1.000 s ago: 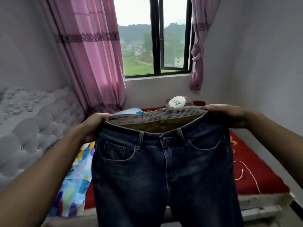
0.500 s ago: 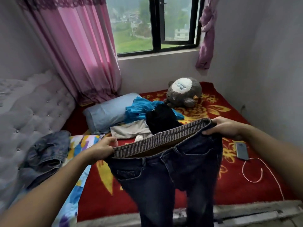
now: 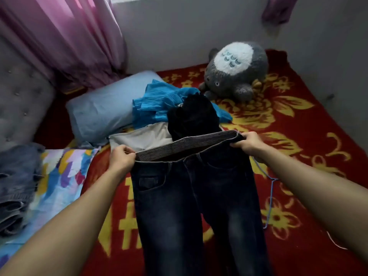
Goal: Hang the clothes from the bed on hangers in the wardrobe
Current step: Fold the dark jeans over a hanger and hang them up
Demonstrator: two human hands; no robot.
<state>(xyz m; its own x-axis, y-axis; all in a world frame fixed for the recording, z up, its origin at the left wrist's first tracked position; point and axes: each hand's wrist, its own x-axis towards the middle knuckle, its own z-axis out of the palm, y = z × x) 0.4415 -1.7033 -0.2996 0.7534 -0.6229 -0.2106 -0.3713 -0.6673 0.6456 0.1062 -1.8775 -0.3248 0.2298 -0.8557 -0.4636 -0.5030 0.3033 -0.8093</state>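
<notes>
- Since half a second back the view has tipped down: the window is out of sight, and the bed under its red blanket with yellow flowers (image 3: 298,136) fills the frame.
- Dark blue denim jeans (image 3: 189,196) are held in front of the bed, nearer the camera than the clothes pile. The waistband is stretched open and the legs hang toward the bottom of the frame.
- Pink curtain (image 3: 65,36), upper left, above the grey tufted headboard (image 3: 18,100).
- Pale blue pillow (image 3: 103,108) beside the headboard.
- Grey-and-white plush toy (image 3: 237,70) against the far wall.
- Pile mid-bed: crinkled turquoise garment (image 3: 157,102), black garment (image 3: 191,116) on top, beige garment (image 3: 145,136) beneath.
- Faded blue denim garment (image 3: 16,186), far left, on a multicoloured patterned sheet (image 3: 59,186).
- Left hand (image 3: 121,159): fingers and thumb pinch the waistband's left end.
- Right hand (image 3: 247,142): fingers curled over its right end.
</notes>
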